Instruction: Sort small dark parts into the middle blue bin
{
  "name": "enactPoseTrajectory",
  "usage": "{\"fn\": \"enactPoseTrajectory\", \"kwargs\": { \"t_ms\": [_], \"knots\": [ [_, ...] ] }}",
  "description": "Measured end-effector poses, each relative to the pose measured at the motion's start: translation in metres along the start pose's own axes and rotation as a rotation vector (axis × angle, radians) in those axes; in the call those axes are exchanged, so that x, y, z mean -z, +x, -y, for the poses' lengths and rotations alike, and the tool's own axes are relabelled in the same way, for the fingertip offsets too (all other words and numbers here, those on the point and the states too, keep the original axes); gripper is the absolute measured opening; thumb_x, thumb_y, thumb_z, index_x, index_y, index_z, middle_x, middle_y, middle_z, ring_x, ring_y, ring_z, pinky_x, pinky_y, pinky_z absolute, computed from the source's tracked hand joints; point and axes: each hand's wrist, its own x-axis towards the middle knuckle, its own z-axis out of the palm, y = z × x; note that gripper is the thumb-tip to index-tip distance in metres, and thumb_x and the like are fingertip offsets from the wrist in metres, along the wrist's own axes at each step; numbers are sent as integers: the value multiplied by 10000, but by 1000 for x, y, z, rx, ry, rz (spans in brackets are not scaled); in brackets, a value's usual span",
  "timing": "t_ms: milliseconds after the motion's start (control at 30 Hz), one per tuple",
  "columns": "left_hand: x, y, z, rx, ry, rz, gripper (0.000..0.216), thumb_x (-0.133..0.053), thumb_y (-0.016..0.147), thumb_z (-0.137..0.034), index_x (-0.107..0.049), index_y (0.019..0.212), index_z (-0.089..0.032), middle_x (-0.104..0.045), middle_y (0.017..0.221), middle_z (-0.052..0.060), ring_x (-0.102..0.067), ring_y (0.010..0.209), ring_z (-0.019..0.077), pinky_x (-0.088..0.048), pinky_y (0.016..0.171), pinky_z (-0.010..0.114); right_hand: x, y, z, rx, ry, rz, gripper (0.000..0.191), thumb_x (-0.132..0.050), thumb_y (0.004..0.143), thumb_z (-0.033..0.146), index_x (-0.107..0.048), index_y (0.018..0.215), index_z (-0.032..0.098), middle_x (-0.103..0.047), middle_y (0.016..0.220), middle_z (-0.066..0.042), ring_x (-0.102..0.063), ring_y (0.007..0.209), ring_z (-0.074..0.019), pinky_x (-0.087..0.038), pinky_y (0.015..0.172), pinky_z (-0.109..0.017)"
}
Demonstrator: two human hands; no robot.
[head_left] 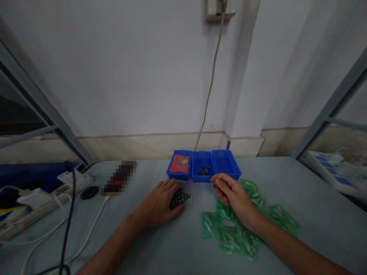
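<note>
My left hand lies on the table with its fingers curved around a dark piece covered in rows of small shiny round parts. The palm hides much of that piece. Thumb and forefinger of my right hand pinch a small dark part, too small to name. Just beyond that hand stands a row of blue bins. Several small dark metal parts lie in the middle bin. Under and beside my right wrist are green plastic bags with shiny slender pieces inside.
A red packet lies in the left bin; the right bin stands beside the middle one. At left are a blurred-out phone-like item, a black disc, power strips and loose cables. A wall closes off the back.
</note>
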Motion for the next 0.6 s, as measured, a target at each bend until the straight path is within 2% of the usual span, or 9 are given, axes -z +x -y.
{"fn": "enactPoseTrajectory", "kwargs": {
  "t_ms": [167,400,600],
  "knots": [
    [4,-2,0,25,2,31,354,-761,941,-391,-602,1217,-236,-675,1216,84,-659,1121,318,-509,1012,488,0,0,2,-1,20,-5,512,-819,820,684,-748,1007,212,-483,655,45,-388,556,-113,-240,469,-218],
    [-3,-1,7,13,-3,-10,461,-720,996,-625,-625,1233,-241,-686,1266,96,-669,1150,328,-525,1004,483,-1,-1,0,-18,14,7,532,-811,818,694,-740,1019,206,-499,663,41,-406,567,-118,-244,474,-220],
    [-7,0,12,7,-9,-13,518,-700,993,-683,-628,1235,-231,-691,1248,101,-680,1133,322,-540,987,470,-1,-1,1,-2,-10,7,505,-797,837,679,-741,1011,208,-503,670,35,-411,569,-126,-252,477,-231]
  ]
}}
